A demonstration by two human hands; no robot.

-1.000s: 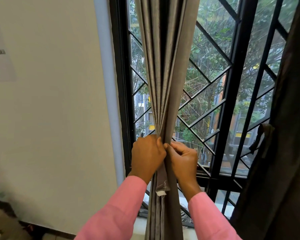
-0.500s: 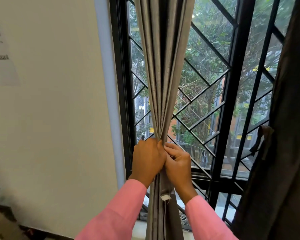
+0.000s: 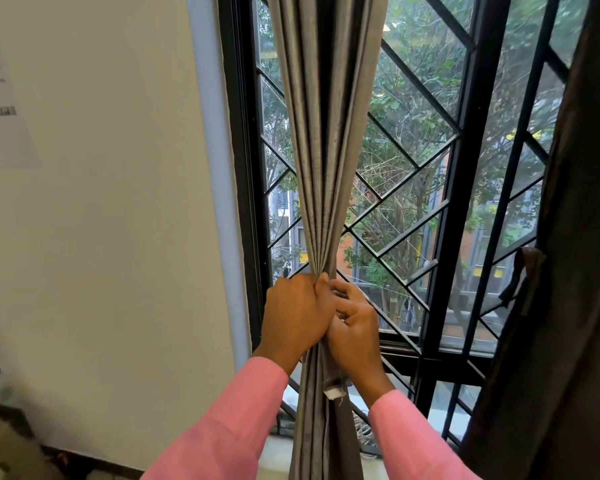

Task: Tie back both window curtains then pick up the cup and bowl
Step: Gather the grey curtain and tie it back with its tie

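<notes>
The grey left curtain (image 3: 321,143) hangs gathered into a narrow bundle in front of the window. My left hand (image 3: 295,315) grips the bundle at its waist. My right hand (image 3: 355,329) holds the bundle from the right, its fingers curled on a fabric tie strip (image 3: 334,382) whose white-tagged end hangs just below. The dark right curtain (image 3: 568,271) hangs at the right edge with a tie band (image 3: 523,271) round it. No cup or bowl is in view.
A black window frame (image 3: 465,202) with a diagonal metal grille stands behind the curtains. A white wall (image 3: 101,202) with a paper sheet (image 3: 0,109) fills the left. A pale window sill (image 3: 274,455) runs below.
Both hands have stayed on the curtain bundle and pressed closer together; my right fingers have worked the tie strip tighter. The view has tilted slightly downward.
</notes>
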